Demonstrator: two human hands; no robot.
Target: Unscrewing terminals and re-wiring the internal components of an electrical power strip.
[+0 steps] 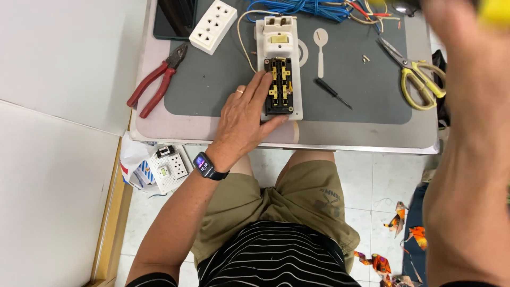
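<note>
Opened socket strip [279, 85]: white housing lying lengthwise on the grey mat [212, 90], cover off, black insert with brass contacts exposed in its near half, a white switch block in its far half. Nearest the camera, the right hand [467, 69] is raised close to the lens, blurred; something yellow [496, 10] shows at its top edge, but whether the fingers are closed on it cannot be told. Left hand [245, 119], watch [204, 165] on the wrist and ring on one finger, rests flat on the mat with fingers spread, fingertips touching the strip's left edge and the thumb along its near end, pinning rather than grasping. Below the table edge, a plastic bag [133, 154] holds a white socket plate [170, 171] and small parts. Right of the strip lies a small black screwdriver [332, 93]; further right, yellow-handled scissors [419, 77]. Left, red-handled pliers [156, 85]. At the far side, a white multi-socket block [213, 25] and a tangle of blue wires [313, 8].
</note>
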